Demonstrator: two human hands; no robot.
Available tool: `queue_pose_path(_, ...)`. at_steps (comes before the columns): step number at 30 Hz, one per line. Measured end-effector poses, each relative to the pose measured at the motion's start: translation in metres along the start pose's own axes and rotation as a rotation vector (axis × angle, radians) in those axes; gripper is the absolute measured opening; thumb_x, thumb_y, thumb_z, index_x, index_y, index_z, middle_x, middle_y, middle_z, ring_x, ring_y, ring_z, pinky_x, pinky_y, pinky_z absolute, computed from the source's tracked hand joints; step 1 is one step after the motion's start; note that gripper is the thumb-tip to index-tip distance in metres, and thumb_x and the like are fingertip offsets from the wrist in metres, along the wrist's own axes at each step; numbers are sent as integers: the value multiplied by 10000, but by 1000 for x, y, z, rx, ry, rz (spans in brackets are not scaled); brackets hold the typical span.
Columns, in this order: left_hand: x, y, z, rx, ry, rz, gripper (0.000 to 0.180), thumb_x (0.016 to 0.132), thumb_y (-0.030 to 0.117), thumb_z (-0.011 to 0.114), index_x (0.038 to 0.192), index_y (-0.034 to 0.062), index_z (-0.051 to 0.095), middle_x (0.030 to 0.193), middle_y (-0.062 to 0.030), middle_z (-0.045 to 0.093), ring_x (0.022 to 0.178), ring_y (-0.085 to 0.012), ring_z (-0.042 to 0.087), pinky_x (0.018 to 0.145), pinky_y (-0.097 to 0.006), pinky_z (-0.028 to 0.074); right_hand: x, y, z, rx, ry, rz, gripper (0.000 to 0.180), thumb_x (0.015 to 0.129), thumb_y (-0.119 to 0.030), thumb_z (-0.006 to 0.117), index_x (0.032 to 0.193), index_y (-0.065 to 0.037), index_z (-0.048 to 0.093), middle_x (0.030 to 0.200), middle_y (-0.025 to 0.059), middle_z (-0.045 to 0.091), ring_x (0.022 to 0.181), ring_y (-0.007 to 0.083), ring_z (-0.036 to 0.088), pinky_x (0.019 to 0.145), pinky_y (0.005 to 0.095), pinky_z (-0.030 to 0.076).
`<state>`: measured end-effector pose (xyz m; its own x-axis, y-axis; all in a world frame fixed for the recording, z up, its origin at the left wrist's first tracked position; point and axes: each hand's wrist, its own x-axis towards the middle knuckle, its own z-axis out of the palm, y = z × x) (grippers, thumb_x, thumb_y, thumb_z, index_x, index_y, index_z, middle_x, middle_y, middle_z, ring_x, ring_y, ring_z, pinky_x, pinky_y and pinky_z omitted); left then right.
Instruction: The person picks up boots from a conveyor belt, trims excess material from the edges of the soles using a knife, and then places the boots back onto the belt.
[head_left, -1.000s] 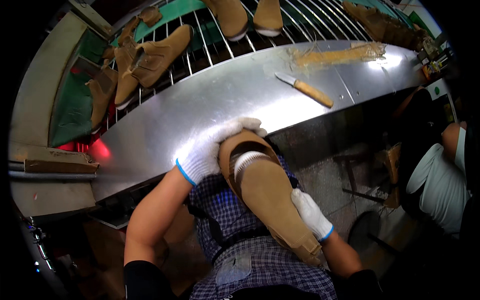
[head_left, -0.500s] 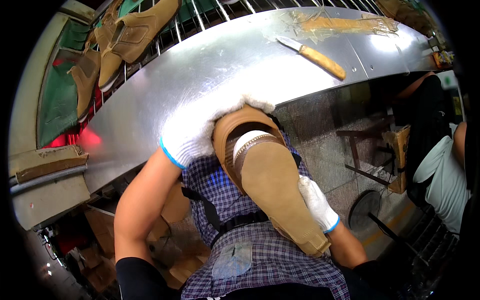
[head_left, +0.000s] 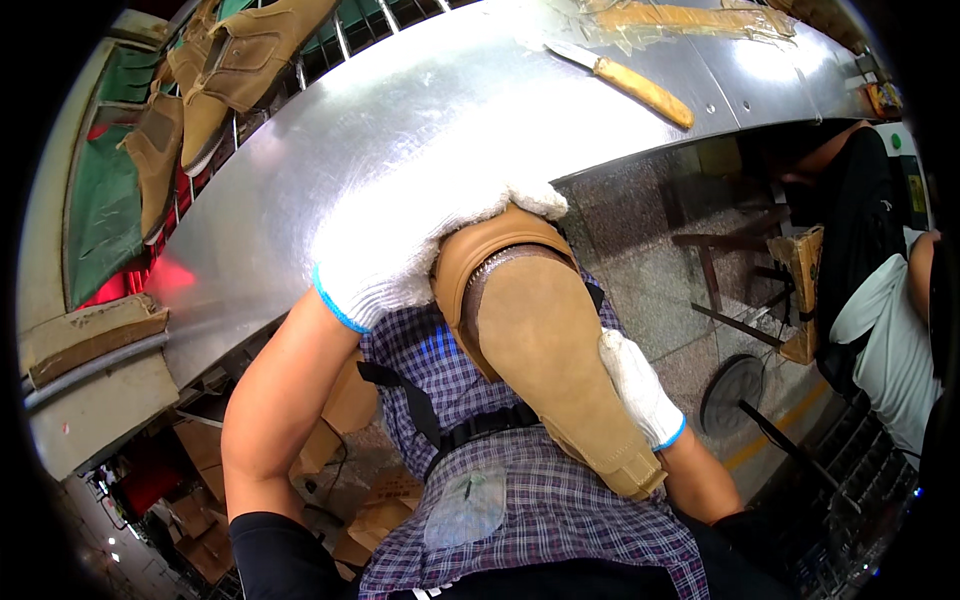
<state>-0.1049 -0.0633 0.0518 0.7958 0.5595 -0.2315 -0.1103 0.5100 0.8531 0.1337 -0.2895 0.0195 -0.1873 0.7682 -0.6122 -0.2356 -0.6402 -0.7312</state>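
The left hand (head_left: pixel 420 240) is curled around a brown sole (head_left: pixel 500 237), and the right hand (head_left: pixel 642 388) grips the side of a tan boot (head_left: pixel 550 350), its fingers mostly hidden underneath. The boot's rounded end sits at the sole's opening, above a checked apron (head_left: pixel 590 530). Beyond, a wooden-handled knife (head_left: pixel 640 90) lies on the metal counter (head_left: pixel 250 220); at upper left, more tan boots (head_left: pixel 255 62) rest on wire bars (head_left: pixel 343 42).

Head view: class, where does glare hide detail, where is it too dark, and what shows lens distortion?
Head view: white glare on the metal bench blends into the white-gloved left grip; head view: the lower right sinks into shadow, while the tan boot sole reads clearly; head view: the bench's near edge bows and the corners go black, fitting a fisheye lens.
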Motion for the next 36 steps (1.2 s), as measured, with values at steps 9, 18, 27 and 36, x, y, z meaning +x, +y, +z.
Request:
queue_pose_path(9,-5,-7,-4,54,23,7,561,1076,416,550,1354,-55,677,1472,-253,637,1387,-351,598,1200,-452,463,-2,-11,13,-56,69,2,419,1167,-326,455,1288,19,659,1163,81,738,1033,123,677,922,315,550)
queue_pose_path(18,-6,-4,4,125,-33,22,558,1055,397,584,1399,-38,652,1495,-225,628,1392,-327,597,1210,-430,449,-2,-7,15,-8,89,-8,409,1164,-325,469,1262,19,668,1134,74,734,1007,116,667,897,305,545)
queue_pose_path(27,2,-14,9,48,-22,15,536,1056,376,589,1372,-50,665,1460,-229,653,1357,-330,622,1191,-436,469,-5,4,13,-74,141,-94,409,1161,-325,485,1231,28,681,1099,75,735,974,114,659,858,310,549)
queue_pose_path(36,-10,-54,45,-434,192,-55,622,1089,413,550,1463,-83,575,1514,-310,578,1423,-385,571,1222,-482,453,0,35,8,226,272,163,435,1155,-366,530,1210,22,719,1085,36,743,964,96,662,847,282,549)
